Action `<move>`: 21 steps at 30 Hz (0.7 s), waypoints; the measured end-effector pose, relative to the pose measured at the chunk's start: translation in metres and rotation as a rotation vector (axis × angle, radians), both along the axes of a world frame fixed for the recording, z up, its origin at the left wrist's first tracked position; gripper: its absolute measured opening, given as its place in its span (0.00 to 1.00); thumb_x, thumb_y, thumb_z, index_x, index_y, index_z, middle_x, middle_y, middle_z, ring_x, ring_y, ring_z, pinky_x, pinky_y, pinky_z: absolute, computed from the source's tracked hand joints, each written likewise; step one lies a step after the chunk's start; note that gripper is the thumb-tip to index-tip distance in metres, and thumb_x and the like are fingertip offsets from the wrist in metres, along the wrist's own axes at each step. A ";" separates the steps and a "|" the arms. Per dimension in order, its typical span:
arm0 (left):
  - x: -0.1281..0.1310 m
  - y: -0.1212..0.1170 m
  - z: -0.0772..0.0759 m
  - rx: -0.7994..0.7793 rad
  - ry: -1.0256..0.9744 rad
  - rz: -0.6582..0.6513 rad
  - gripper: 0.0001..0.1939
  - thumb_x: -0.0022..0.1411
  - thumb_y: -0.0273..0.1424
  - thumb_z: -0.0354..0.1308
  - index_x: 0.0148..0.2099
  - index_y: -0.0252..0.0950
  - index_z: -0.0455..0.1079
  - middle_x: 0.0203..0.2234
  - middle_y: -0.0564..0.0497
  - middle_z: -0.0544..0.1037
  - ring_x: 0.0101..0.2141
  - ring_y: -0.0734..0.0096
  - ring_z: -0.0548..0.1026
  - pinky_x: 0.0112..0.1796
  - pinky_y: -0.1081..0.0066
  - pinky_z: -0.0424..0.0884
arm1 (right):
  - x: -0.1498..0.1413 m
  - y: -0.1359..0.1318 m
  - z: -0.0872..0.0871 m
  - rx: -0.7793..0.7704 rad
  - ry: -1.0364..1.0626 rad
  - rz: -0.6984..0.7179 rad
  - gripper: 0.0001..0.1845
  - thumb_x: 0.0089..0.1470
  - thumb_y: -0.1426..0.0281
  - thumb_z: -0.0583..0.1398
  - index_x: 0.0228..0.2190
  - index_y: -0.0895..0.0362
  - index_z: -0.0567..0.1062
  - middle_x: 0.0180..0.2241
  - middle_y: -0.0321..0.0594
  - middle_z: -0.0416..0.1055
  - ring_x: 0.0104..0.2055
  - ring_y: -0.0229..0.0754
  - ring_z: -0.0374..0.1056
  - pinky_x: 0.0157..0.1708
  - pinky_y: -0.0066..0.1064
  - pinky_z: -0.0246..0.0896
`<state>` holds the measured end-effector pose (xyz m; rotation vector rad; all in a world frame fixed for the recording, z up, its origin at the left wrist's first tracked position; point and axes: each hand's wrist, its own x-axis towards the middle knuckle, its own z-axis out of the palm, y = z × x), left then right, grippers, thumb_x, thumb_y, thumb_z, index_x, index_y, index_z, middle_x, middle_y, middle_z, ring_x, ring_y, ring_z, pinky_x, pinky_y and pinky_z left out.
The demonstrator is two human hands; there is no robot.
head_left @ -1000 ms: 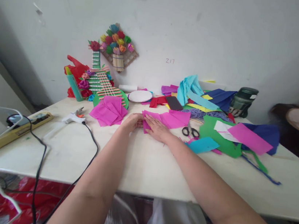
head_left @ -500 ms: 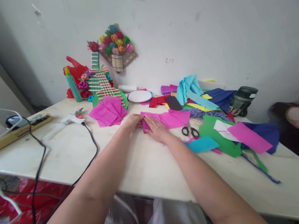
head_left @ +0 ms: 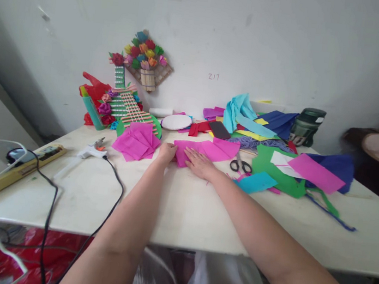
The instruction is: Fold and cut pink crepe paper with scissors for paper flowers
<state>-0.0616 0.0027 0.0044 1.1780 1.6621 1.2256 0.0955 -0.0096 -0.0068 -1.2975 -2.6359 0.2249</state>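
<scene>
A strip of pink crepe paper (head_left: 214, 151) lies across the middle of the table. My left hand (head_left: 167, 152) pinches its left end, the fingertips partly hidden by the hand itself. Flat on the strip rests my right hand (head_left: 201, 164), its fingers stretched out and pressing the paper down. To the left sits a stack of cut pink crepe paper pieces (head_left: 137, 142). Black-handled scissors (head_left: 241, 166) lie just right of the strip, with a light-blue paper piece (head_left: 257, 183) close by.
A hot glue gun (head_left: 94, 149) with a black cord and a power strip (head_left: 18, 170) occupy the left side. Behind stand a flower-decorated guitar craft (head_left: 134, 111), a phone (head_left: 219, 130) and a dark green bottle (head_left: 306, 128). Green paper (head_left: 276, 172) spreads at right.
My left hand has drawn the strip's end slightly left, exposing more pink between the hands. My right hand stays flat in about the same place.
</scene>
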 end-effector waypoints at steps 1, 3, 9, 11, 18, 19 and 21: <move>-0.001 0.001 0.000 -0.007 0.030 0.002 0.07 0.53 0.31 0.57 0.27 0.32 0.68 0.14 0.51 0.70 0.19 0.71 0.72 0.23 0.75 0.69 | 0.000 0.000 0.000 0.000 -0.010 0.002 0.32 0.60 0.58 0.39 0.62 0.57 0.45 0.64 0.36 0.37 0.65 0.41 0.35 0.61 0.39 0.34; -0.002 0.003 -0.001 -0.015 0.082 0.008 0.07 0.53 0.31 0.56 0.27 0.33 0.69 0.14 0.51 0.71 0.19 0.70 0.73 0.23 0.74 0.70 | 0.000 0.000 0.000 0.002 -0.027 0.008 0.32 0.59 0.58 0.39 0.62 0.56 0.45 0.64 0.36 0.37 0.65 0.41 0.35 0.61 0.39 0.33; -0.003 0.004 -0.003 -0.016 0.081 0.018 0.07 0.53 0.32 0.58 0.28 0.32 0.70 0.14 0.51 0.71 0.20 0.69 0.73 0.24 0.73 0.70 | 0.000 0.001 0.000 0.013 -0.044 0.034 0.32 0.59 0.56 0.38 0.62 0.53 0.45 0.64 0.35 0.37 0.65 0.43 0.34 0.61 0.41 0.34; -0.003 0.003 -0.003 -0.013 0.003 0.015 0.06 0.53 0.31 0.58 0.28 0.32 0.69 0.14 0.51 0.70 0.19 0.69 0.73 0.24 0.73 0.70 | 0.000 0.000 0.000 0.013 -0.044 0.036 0.31 0.59 0.55 0.39 0.62 0.51 0.46 0.64 0.35 0.37 0.65 0.44 0.34 0.61 0.42 0.34; -0.001 -0.002 0.000 -0.039 -0.144 0.018 0.05 0.52 0.31 0.59 0.30 0.33 0.69 0.13 0.52 0.69 0.19 0.69 0.73 0.24 0.72 0.71 | 0.000 -0.001 0.002 -0.006 -0.065 0.046 0.29 0.60 0.55 0.39 0.61 0.47 0.48 0.64 0.33 0.37 0.65 0.46 0.33 0.61 0.45 0.33; 0.000 -0.003 0.001 -0.042 -0.150 0.018 0.06 0.52 0.31 0.59 0.30 0.33 0.69 0.13 0.52 0.69 0.19 0.69 0.73 0.24 0.72 0.71 | 0.000 -0.001 0.003 -0.008 -0.070 0.044 0.29 0.60 0.55 0.39 0.61 0.47 0.48 0.64 0.33 0.37 0.65 0.47 0.33 0.60 0.45 0.33; 0.000 -0.004 0.002 -0.043 -0.157 0.015 0.06 0.52 0.32 0.60 0.30 0.33 0.69 0.13 0.52 0.69 0.19 0.69 0.73 0.24 0.73 0.71 | 0.000 -0.001 0.004 -0.007 -0.078 0.045 0.29 0.60 0.56 0.39 0.61 0.47 0.48 0.64 0.33 0.37 0.65 0.47 0.33 0.61 0.46 0.32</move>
